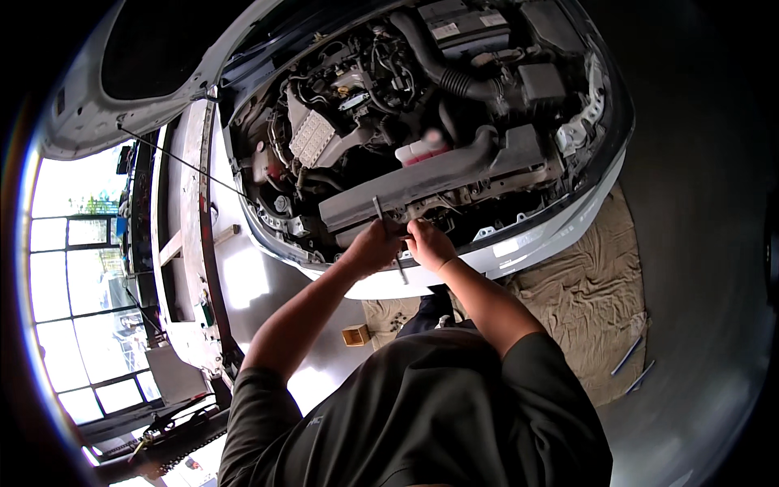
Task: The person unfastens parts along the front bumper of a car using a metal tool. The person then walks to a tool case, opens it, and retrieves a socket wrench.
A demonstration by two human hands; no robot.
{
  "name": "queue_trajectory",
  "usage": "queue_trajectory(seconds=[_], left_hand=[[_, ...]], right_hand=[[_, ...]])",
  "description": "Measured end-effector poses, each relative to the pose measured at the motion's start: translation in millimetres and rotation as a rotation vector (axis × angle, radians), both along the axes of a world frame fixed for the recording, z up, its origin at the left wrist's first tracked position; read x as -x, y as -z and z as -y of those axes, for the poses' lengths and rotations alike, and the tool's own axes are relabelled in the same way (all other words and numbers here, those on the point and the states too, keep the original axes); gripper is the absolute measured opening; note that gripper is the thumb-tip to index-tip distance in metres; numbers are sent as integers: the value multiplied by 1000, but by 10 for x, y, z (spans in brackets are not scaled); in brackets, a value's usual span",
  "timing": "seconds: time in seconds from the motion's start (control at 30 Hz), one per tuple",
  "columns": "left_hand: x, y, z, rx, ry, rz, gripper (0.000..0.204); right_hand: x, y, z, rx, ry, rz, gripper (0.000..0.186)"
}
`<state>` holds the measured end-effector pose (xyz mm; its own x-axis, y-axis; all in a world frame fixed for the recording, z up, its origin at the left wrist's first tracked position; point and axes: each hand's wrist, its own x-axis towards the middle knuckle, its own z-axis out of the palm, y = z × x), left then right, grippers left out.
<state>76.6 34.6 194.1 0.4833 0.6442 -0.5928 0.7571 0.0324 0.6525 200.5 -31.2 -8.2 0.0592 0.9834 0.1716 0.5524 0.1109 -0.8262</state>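
My left hand point(376, 247) is closed around a thin metal rod point(377, 209), which sticks out above and below the fist. Close beside it, my right hand point(429, 243) has its fingers pinched together; a small dark thing shows between the two hands, too little of it to name. Both hands are over the front edge of a white car's open engine bay, just in front of a long black plastic cover point(389, 191). Below them runs the white front bumper point(535, 254).
The raised hood point(73, 105) rests on a prop rod point(182, 169) at left. A reservoir with pink fluid point(423, 149) sits mid-bay. A brown cloth point(576, 300) covers floor beneath the bumper, with two blue-white strips point(629, 355) at its edge. A small box point(355, 334) stands nearby.
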Motion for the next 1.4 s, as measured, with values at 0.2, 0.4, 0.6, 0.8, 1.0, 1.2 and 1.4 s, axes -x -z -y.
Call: queue_trajectory(seconds=[0.2, 0.4, 0.6, 0.8, 1.0, 1.2, 1.4], left_hand=[[-196, -151, -214, -488, 668, -399, 39], [-184, -133, -177, -1242, 950, -36, 41], [125, -48, -69, -679, 232, -121, 56], [-54, -217, -263, -1014, 1276, -343, 49], [-164, -426, -144, -851, 394, -350, 46], [209, 126, -158, -83, 252, -455, 40], [54, 94, -229, -140, 311, -448, 49]], right_hand=[[-84, 106, 29, -106, -127, -94, 19], [-56, 107, 90, -4, -5, -128, 9], [-13, 4, 102, -25, 29, -84, 9], [-26, -7, 74, 134, -104, -54, 15], [-133, 123, 22, 20, 2, -50, 14], [-61, -67, 4, 139, -85, -28, 15], [6, 94, -15, 151, -98, -90, 18]])
